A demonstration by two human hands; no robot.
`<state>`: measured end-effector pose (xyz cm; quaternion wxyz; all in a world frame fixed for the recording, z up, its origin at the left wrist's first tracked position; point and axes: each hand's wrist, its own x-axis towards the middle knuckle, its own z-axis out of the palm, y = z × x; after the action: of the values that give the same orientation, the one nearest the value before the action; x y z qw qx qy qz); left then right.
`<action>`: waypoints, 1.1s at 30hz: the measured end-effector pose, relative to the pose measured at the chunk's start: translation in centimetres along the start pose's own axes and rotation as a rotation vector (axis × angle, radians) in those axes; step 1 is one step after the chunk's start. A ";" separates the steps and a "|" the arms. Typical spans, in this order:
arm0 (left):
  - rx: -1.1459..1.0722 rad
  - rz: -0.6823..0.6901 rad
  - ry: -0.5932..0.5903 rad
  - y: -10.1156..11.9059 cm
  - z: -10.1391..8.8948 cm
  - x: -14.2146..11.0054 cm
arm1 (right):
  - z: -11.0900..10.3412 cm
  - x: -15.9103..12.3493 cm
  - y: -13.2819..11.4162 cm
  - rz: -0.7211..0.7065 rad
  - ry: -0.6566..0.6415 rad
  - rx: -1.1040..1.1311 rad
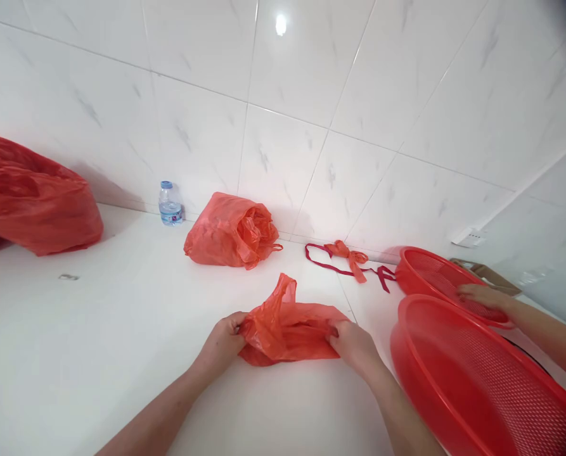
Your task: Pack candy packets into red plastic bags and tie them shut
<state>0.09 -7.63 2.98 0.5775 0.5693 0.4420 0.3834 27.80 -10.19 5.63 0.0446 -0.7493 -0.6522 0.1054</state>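
Note:
A thin red plastic bag is stretched between my two hands, low over the white tabletop. My left hand pinches its left side, thumb and fingers closed on the crumpled film. On the opposite side my right hand grips the bag's edge, its fingertips partly hidden in the folds. One loose handle of the bag sticks up near the middle. Just behind lies a stuffed red plastic bag with its bunched opening facing right.
Large red bags sit at the far left, near a water bottle. Torn red strips lie by the wall. Two red mesh baskets stand at right; another person's hand reaches into the farther one. A cardboard box is behind.

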 end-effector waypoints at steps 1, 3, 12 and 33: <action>-0.022 -0.016 0.006 0.1 -0.2 0.2 | -0.5 -0.3 -0.1 -0.017 0.025 0.069; -0.081 -0.010 0.027 0.7 -0.7 0.7 | -2.4 -1.0 -0.3 -0.049 0.098 0.245; -0.314 0.164 0.134 2.9 -0.8 2.8 | -8.3 -0.6 0.8 -0.238 0.860 1.252; -0.287 0.092 -0.040 5.7 -0.8 2.5 | -3.0 1.8 -4.3 -0.157 -0.030 1.776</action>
<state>0.44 -4.63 8.55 0.6436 0.5080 0.3442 0.4574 24.54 -7.60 9.21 0.6075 -0.3900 -0.3800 0.5783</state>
